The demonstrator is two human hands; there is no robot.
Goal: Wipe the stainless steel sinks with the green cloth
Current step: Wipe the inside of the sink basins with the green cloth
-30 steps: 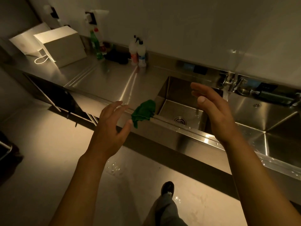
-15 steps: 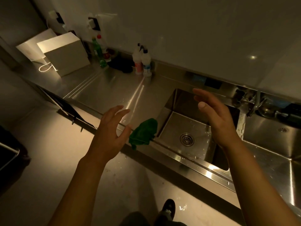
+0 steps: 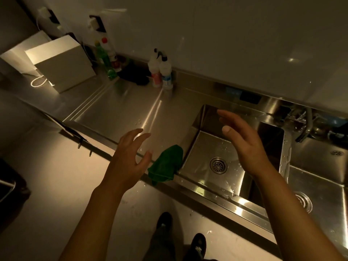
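A green cloth (image 3: 166,163) lies bunched on the front edge of the steel counter, hanging slightly over it, just left of the left sink (image 3: 199,174). That sink has a round drain and water drops on its floor. A second sink (image 3: 320,187) lies to the right, partly cut off by the frame. My left hand (image 3: 130,157) hovers open with spread fingers just left of the cloth, not touching it. My right hand (image 3: 243,142) is raised open above the left sink, palm facing left.
Two spray bottles (image 3: 162,72) and a green bottle (image 3: 105,59) stand at the back of the counter (image 3: 120,110). A white box (image 3: 62,63) sits at the far left. A faucet (image 3: 303,127) stands between the sinks. My shoes (image 3: 195,243) are on the wet floor below.
The view has moved closer to the counter and tilted down. Both hands stay open and raised; the cloth has not moved on the counter edge.
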